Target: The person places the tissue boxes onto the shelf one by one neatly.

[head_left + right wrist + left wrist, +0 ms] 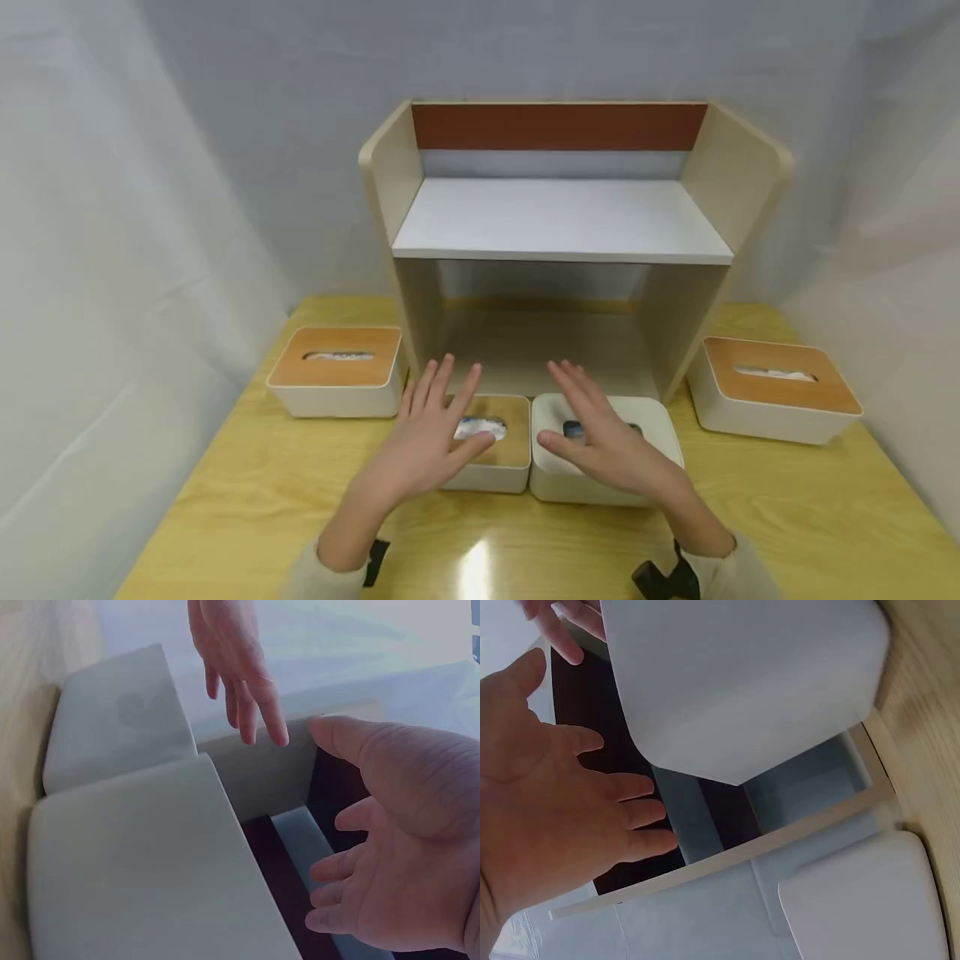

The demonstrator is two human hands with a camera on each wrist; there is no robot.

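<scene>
Two tissue boxes stand side by side in front of the shelf unit. Over the left one, a white tissue box with a wood-coloured lid (513, 433), my left hand (423, 442) hovers with fingers spread, partly hiding it. My right hand (611, 442) is held above the other, an all-white tissue box (660, 425), its dark slot partly covered by the fingers. Both wrist views show a gap between the palms and the boxes. In the left wrist view, the left hand (570, 802) holds nothing; the right hand (405, 847) is likewise bare in the right wrist view.
Behind the boxes stands a desktop shelf unit (562, 217) with a white upper shelf and a brown back strip. Wood-lidded tissue boxes flank it, a left one (337, 400) and a right one (765, 417). Everything rests on a wooden table (247, 500) before pale curtains.
</scene>
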